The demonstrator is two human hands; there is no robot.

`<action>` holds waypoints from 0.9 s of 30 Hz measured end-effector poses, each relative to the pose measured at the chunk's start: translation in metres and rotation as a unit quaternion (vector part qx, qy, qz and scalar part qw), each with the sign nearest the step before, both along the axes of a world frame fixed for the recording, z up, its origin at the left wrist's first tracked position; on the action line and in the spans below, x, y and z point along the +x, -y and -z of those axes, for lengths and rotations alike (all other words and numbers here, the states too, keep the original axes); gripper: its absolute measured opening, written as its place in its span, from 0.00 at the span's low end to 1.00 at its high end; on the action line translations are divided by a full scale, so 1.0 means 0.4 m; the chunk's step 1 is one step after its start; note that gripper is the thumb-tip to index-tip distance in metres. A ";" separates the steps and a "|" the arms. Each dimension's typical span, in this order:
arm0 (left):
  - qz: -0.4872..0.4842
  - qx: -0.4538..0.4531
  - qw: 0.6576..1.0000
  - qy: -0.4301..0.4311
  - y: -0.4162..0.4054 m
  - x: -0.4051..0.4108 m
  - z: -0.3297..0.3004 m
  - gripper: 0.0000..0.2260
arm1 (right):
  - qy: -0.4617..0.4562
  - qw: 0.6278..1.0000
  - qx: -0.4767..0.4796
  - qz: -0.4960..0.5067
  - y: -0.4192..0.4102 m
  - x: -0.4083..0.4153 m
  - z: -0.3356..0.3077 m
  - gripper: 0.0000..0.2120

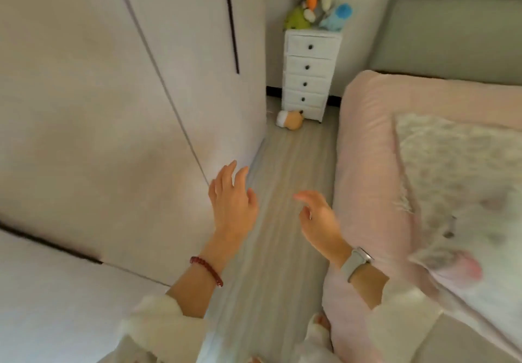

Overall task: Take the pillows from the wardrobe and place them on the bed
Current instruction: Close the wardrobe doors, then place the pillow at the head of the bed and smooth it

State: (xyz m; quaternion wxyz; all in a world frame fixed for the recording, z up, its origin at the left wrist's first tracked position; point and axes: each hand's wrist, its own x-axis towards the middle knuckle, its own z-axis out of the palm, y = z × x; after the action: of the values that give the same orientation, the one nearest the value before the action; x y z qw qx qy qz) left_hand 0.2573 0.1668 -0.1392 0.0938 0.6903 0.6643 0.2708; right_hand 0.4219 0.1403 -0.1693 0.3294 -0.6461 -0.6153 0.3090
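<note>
Empty, fingers spread: left hand [233,203], right hand [320,218], over grey wood-plank floor [285,165]. White closed-door wardrobe [99,108] frame left; floral pillow [463,182] on pink quilted bed [367,165] right.

A single wide-angle view is given from head height, tilted forward and down along a strip of floor [282,193]. The wardrobe [113,108] is kept on the left side, the bed [367,165] on the right, both close by. A drawer chest [308,77] is seen farther off, at the floor's far end. Straight edges are bowed toward the frame's borders.
</note>
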 end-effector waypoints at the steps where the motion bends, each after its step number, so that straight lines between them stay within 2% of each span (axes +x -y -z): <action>1: 0.045 -0.016 0.999 0.003 -0.022 0.089 0.020 0.19 | 0.005 0.999 -0.017 0.048 0.020 0.096 0.018 0.17; 6: 0.257 -0.083 0.963 -0.007 -0.077 0.539 0.103 0.18 | 0.040 0.955 -0.082 0.282 0.153 0.534 0.091 0.17; 10: 0.417 -0.123 0.900 -0.021 -0.078 0.879 0.179 0.16 | 0.045 0.893 -0.115 0.433 0.258 0.805 0.153 0.17; 13: 0.513 -0.147 0.843 -0.072 -0.055 1.117 0.249 0.17 | 0.083 0.839 -0.165 0.512 0.329 0.955 0.215 0.18; 17: 0.605 -0.122 0.779 -0.113 -0.037 1.455 0.328 0.18 | 0.100 0.813 -0.178 0.546 0.383 1.198 0.293 0.19; 20: 0.632 -0.069 0.754 -0.165 -0.035 1.691 0.384 0.20 | 0.138 0.807 -0.195 0.540 0.393 1.402 0.342 0.22; 22: 0.625 -0.055 0.744 -0.228 -0.029 1.815 0.434 0.25 | 0.153 0.800 -0.242 0.527 0.401 1.513 0.388 0.25; 25: 0.624 -0.056 0.713 -0.315 -0.006 1.950 0.513 0.34 | 0.136 0.785 -0.321 0.511 0.430 1.597 0.475 0.29; 27: 0.624 -0.057 0.697 -0.348 0.020 1.999 0.554 0.38 | 0.125 0.788 -0.328 0.506 0.446 1.597 0.531 0.29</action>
State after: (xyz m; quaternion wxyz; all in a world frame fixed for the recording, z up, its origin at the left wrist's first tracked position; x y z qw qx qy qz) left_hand 1.0569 0.1588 -0.3609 0.0427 0.9848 0.0800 -0.1480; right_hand 1.0608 -0.0383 -0.3816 0.1269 -0.9670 -0.0975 0.1983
